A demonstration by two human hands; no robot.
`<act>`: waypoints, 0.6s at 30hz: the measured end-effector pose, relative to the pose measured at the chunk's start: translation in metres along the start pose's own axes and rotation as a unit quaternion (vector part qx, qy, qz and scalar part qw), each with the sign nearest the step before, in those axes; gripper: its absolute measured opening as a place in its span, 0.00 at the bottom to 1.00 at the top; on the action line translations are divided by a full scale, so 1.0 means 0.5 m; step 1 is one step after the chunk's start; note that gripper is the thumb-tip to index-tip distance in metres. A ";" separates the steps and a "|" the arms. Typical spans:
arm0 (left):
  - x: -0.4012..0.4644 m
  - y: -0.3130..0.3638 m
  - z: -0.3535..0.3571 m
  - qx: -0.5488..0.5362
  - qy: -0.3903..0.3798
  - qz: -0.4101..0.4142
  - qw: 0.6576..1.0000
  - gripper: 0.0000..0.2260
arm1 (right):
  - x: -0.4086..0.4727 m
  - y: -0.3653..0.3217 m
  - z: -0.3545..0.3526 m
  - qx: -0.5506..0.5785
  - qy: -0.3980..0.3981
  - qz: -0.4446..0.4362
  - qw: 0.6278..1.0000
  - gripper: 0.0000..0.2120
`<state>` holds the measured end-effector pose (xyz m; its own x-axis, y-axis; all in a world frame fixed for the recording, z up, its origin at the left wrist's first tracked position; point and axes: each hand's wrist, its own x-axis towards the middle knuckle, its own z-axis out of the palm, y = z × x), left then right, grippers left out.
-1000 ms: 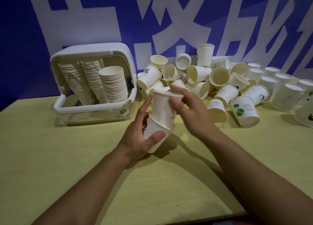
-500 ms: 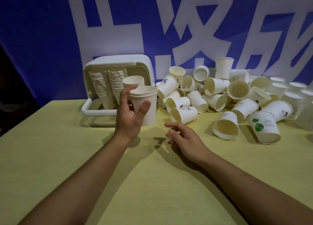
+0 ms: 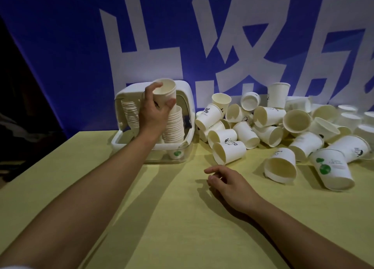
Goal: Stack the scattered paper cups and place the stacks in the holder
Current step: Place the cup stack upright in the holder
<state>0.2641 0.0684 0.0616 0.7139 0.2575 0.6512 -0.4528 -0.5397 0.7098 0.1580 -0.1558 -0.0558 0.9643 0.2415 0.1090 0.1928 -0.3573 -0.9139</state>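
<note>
Left hand [image 3: 154, 111]: raised in front of the holder, fingers and thumb curled round a short stack of nested cups, gripping it by the sides.
Held stack [image 3: 166, 90]: white paper cups, mouth tilted up and toward the camera, level with the holder's top edge, just above the rightmost stack inside.
Holder [image 3: 187, 98]: white plastic box with a rounded top and open front, standing on the table at the back left, against the banner.
Stacks in holder [image 3: 175, 125]: several tall columns of nested cups leaning inside; the left columns [image 3: 129, 114] are partly hidden behind the wrist. How many columns, cannot tell.
Holder base [image 3: 178, 154]: clear lower tray; one cup with a green mark lies in it at the front right corner.
Right hand [image 3: 228, 182]: low over the table near the middle, palm down, fingers loosely bent and slightly spread, holding nothing. Whether the fingertips touch the table, cannot tell.
Scattered cups [image 3: 269, 123]: loose heap to the right of the holder, most on their sides, a few upright at the back.
Nearest loose cup [image 3: 229, 152]: on its side, mouth toward the camera, just beyond the right hand.
Green-print cup [image 3: 332, 168]: on its side at the right front of the heap.
Table [image 3: 162, 218]: pale yellow surface.
Banner [image 3: 81, 46]: blue with large white characters, behind everything.
</note>
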 end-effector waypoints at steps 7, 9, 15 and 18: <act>-0.078 -0.036 0.020 0.222 -0.057 -0.047 0.972 0.24 | 0.001 -0.002 0.001 -0.016 0.006 0.001 1.000 0.07; -0.081 -0.033 0.023 0.213 -0.063 -0.070 0.973 0.25 | 0.001 -0.003 0.001 -0.020 0.004 0.001 1.000 0.07; -0.069 -0.025 0.040 0.143 -0.047 -0.146 0.978 0.37 | -0.001 -0.006 0.001 -0.013 0.002 0.001 1.000 0.07; -0.050 -0.023 0.077 0.126 0.008 -0.197 0.972 0.38 | -0.003 -0.007 0.003 -0.018 -0.002 -0.002 1.000 0.07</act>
<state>0.2716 0.0373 0.0269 0.7965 0.4948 0.3475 0.0007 -0.5755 0.8178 0.1558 -0.1535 -0.0533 0.9625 0.2475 0.1107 0.2031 -0.3877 -0.8991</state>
